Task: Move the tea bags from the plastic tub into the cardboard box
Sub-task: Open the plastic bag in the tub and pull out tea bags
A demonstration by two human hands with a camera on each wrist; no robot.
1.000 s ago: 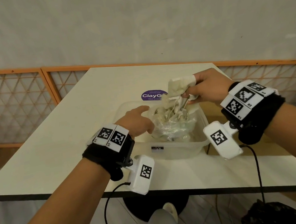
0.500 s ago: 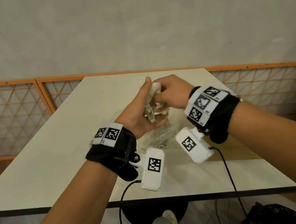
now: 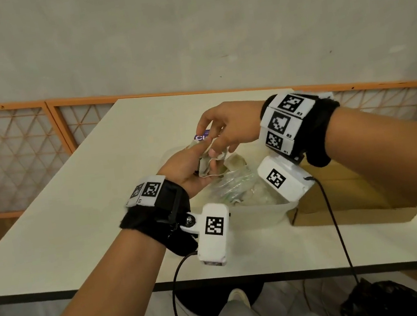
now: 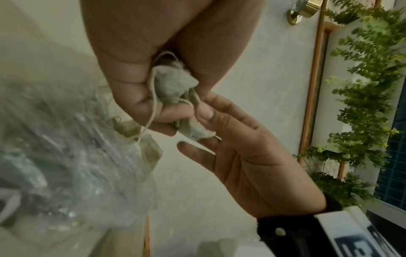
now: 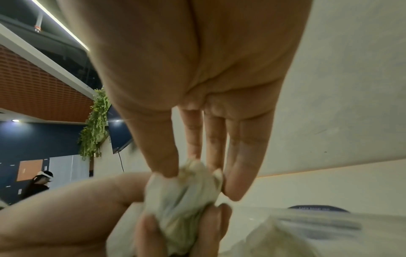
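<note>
The cream table is spreading wide below the grip, its near edge toward the person. The cardboard box is sitting right of the grip, touching the plastic tub directly beneath it. A purple sticker, reading partly "Cl", is lying just beyond. The left hand, palm up, is clutching bunched tea bags, strings dangling; the right hand, fingers pointing down, is pinching the same bunch.

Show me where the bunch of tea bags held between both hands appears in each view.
Head: the tea bags sit at centre, above the plastic tub.
Left wrist: upper centre, gripped by the left hand.
Right wrist: bottom centre.
Shared landmark: the right hand pinching them.
</note>
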